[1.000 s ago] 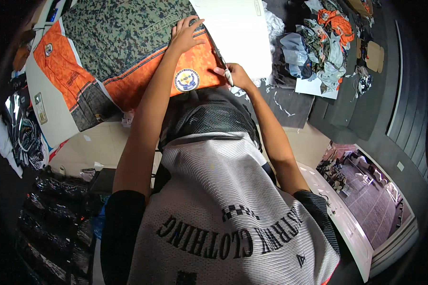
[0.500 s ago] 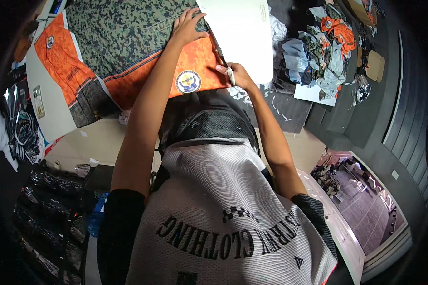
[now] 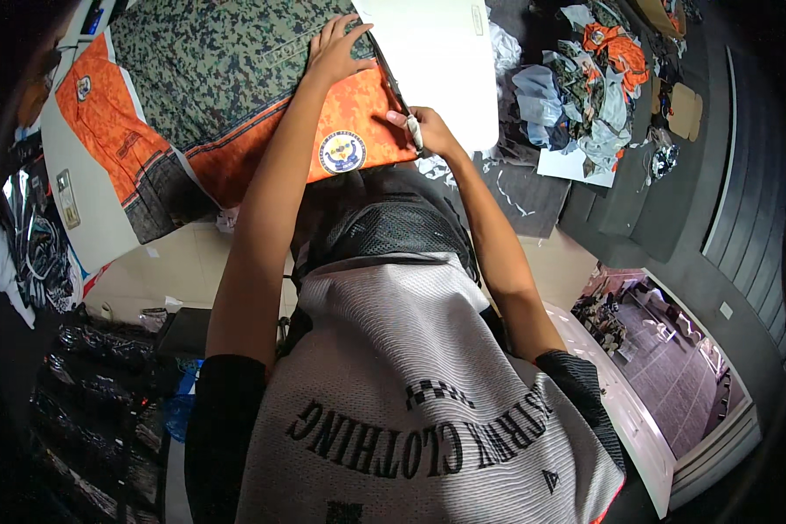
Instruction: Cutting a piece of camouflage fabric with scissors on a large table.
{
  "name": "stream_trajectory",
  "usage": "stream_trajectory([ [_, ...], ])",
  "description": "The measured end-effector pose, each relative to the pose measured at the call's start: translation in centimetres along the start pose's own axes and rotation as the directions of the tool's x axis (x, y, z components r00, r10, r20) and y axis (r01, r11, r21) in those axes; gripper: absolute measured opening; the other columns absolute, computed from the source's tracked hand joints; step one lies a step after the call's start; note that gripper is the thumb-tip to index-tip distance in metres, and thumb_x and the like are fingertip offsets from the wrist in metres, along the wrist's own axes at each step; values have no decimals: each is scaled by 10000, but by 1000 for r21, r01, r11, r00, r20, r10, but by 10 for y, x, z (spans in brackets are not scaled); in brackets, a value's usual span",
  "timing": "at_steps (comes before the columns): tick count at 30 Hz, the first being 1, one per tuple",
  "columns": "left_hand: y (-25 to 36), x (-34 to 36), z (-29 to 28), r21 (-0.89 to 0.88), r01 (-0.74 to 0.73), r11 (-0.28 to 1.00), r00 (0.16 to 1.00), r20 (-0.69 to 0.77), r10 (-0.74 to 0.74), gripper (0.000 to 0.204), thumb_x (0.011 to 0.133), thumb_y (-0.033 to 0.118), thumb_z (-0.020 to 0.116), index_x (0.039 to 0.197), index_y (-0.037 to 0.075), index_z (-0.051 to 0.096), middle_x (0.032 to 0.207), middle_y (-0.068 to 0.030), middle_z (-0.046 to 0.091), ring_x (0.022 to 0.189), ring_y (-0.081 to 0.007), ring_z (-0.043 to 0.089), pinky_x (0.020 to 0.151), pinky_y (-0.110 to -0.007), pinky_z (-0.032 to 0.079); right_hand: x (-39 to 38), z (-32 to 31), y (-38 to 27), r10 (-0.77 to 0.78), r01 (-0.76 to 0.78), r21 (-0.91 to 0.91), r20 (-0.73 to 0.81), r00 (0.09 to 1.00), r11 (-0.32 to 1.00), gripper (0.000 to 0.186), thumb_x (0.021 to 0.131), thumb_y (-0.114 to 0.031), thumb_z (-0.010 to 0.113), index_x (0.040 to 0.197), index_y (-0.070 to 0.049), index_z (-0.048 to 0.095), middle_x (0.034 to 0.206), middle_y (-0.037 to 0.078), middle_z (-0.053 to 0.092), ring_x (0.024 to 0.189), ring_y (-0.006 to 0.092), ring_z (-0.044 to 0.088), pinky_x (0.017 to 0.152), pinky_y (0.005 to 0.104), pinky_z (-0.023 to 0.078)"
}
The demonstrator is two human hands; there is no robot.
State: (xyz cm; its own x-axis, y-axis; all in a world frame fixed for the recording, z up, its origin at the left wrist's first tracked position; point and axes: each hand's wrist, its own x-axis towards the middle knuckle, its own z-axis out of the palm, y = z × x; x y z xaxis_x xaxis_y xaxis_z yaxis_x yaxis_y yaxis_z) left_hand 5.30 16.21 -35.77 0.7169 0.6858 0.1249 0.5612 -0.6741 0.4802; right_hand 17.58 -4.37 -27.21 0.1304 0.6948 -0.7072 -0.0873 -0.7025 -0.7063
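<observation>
A printed cloth with a green camouflage part (image 3: 236,52) and an orange band (image 3: 358,100) with a round emblem lies on the white table (image 3: 441,61). My left hand (image 3: 334,52) rests flat on it near its right edge, fingers spread. My right hand (image 3: 434,131) is closed around the pale-wrapped handle of a pair of scissors (image 3: 414,133), at the near right corner of the orange band. The dark blades run along the cloth's right edge toward my left fingertips. How far the blades stand apart is hard to tell.
Another orange piece with a dark end (image 3: 118,122) lies at the table's left. Beyond the right edge is a heap of fabric scraps (image 3: 598,87), with a cardboard box (image 3: 687,115) farther right. White offcuts (image 3: 513,199) litter the dark surface below. Black plastic-wrapped bundles (image 3: 96,393) stand lower left.
The whole view has shifted slightly left. My right thumb sits a little higher off the scissors' handle. My left hand stays on the cloth in nearly the same place.
</observation>
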Motion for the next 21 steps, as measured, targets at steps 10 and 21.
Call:
stream_trajectory([
  [10, -1, 0, -1, -25, 3, 1000, 999, 35, -2, 736, 714, 486, 758, 1376, 347, 467, 1503, 44, 307, 1418, -233, 213, 1084, -480, 228, 0, 2, 0, -9, 10, 2, -40, 999, 1000, 497, 792, -464, 760, 624, -48, 548, 468, 35, 492, 370, 126, 471, 380, 247, 387],
  [21, 2, 7, -8, -109, 80, 991, 994, 86, -71, 803, 665, 507, 775, 1380, 346, 448, 1492, 45, 317, 1394, -236, 240, 1062, -458, 266, -3, -1, 8, 6, -5, 71, -8, 1000, 997, 479, 799, -455, 757, 636, -55, 551, 485, 27, 503, 367, 113, 466, 378, 234, 377],
])
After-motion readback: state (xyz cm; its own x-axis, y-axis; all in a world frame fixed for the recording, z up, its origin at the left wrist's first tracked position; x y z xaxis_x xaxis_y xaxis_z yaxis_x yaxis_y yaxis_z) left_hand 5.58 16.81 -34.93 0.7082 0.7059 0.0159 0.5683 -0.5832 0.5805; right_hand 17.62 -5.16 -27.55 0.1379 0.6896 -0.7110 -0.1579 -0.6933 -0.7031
